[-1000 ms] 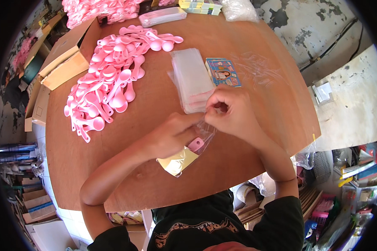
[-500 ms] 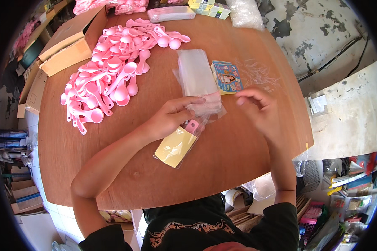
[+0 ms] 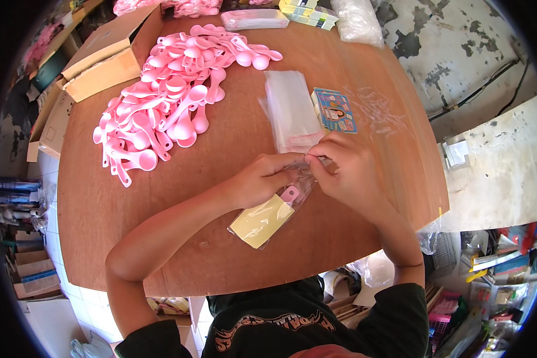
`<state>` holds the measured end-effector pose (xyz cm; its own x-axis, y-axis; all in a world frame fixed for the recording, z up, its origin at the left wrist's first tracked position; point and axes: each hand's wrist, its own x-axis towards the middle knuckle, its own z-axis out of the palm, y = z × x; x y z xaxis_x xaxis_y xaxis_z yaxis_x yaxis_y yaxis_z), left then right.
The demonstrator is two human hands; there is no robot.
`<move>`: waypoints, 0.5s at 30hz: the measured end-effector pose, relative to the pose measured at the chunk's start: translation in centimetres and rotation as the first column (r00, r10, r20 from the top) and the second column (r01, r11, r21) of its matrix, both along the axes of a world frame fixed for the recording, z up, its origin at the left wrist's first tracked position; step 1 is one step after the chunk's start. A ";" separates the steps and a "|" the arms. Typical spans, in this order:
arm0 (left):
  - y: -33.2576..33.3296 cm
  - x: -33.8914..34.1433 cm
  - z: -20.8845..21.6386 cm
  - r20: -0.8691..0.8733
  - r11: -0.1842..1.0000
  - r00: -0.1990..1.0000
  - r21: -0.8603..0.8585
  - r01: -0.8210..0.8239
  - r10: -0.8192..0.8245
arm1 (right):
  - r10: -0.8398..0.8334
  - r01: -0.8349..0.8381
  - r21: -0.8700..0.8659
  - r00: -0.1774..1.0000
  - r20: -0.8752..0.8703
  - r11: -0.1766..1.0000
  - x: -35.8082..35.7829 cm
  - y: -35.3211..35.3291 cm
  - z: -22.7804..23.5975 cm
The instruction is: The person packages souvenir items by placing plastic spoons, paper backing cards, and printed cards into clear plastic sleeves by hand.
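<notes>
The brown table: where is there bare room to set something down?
Bare wood shows between the pink spoons and the left forearm, and between the bagged yellow card and the near edge. It is crowded beyond the right hand, where clear bags and blue cards lie side by side.

On the desk (image 3: pixel 179 250), spoons (image 3: pixel 185 123) lie at left, the carton (image 3: pixel 104 76) beside them. Bags (image 3: pixel 292 107) are in the middle, cards (image 3: pixel 338 113) just right. The packet (image 3: pixel 262 222) is before the bags.
</notes>
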<state>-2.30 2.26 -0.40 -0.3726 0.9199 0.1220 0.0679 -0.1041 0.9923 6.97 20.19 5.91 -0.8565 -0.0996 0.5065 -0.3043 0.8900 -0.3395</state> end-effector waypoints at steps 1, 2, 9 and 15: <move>-0.1 0.0 -0.1 0.096 0.999 0.995 0.009 0.031 -0.032 | 0.026 -0.014 -0.176 0.998 0.064 0.984 0.0 0.1 -0.2; -0.3 -0.1 -0.2 0.191 0.998 0.980 0.021 0.061 -0.064 | 0.022 -0.010 -0.174 0.998 0.066 0.985 0.1 0.4 -0.4; -0.6 -0.4 0.0 0.424 0.994 0.900 0.069 0.082 -0.103 | -0.040 0.335 -0.931 0.942 0.333 0.147 0.3 12.6 -1.7; 0.1 -0.6 -0.4 0.302 0.994 0.948 0.055 0.091 -0.103 | -0.709 0.828 0.198 0.554 -0.437 0.525 3.8 25.8 -3.7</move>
